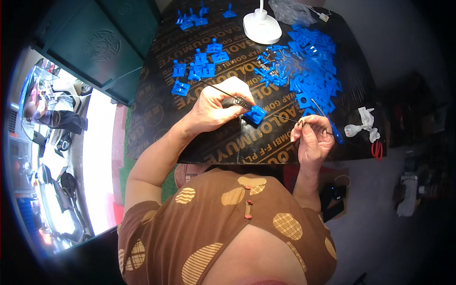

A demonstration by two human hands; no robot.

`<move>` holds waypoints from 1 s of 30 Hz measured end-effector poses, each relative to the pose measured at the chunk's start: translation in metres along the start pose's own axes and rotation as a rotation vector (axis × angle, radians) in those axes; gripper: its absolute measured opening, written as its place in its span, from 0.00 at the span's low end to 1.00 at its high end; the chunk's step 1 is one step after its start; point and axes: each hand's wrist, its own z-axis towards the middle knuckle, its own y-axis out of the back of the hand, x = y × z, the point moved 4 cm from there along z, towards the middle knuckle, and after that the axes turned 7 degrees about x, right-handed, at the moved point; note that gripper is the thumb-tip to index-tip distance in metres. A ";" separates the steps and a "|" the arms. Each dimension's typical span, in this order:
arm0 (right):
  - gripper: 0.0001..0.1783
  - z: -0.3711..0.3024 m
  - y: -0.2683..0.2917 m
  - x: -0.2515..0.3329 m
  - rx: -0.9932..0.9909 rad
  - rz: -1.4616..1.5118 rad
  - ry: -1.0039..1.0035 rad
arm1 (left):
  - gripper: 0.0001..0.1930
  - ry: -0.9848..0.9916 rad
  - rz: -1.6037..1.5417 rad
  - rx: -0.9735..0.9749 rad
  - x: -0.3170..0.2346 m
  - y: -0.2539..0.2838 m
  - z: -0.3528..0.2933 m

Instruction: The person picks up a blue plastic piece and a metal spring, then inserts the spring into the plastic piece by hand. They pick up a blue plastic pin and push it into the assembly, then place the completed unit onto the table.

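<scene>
Near the table's front, my left hand point(221, 107) is closed, with a small blue plastic plate point(255, 115) at its fingertips. The same fingers also grip a dark tool point(233, 101) with a ringed end, and a thin black rod point(216, 88) sticks out from it to the upper left. To the right, my right hand point(313, 137) pinches a thin metal rod point(285, 118) whose tip points at the blue plate. A dark coil-like part shows by its fingertips; what it is I cannot tell. A blue-handled screwdriver point(337, 135) lies beside my right hand.
Several blue plates with upright pegs point(194, 70) stand at the left and far left. A pile of blue plates point(313, 71) and loose small blue pegs point(274, 66) lie to the right. A white lamp base point(262, 28), clear plastic bag point(292, 12) and white bulb point(351, 130) rest on the tabletop.
</scene>
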 end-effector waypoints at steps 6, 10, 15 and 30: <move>0.05 0.002 -0.004 0.000 -0.003 0.005 0.002 | 0.08 -0.021 0.035 -0.019 -0.001 0.004 0.001; 0.05 0.000 -0.004 0.002 -0.007 -0.008 0.005 | 0.07 -0.035 0.054 -0.037 0.000 0.004 0.000; 0.06 -0.001 -0.002 0.006 0.003 -0.004 0.007 | 0.07 0.004 0.031 -0.062 0.006 0.004 -0.001; 0.09 -0.009 0.031 0.080 -0.036 -0.224 0.303 | 0.09 0.041 -0.128 -0.068 0.010 0.004 -0.001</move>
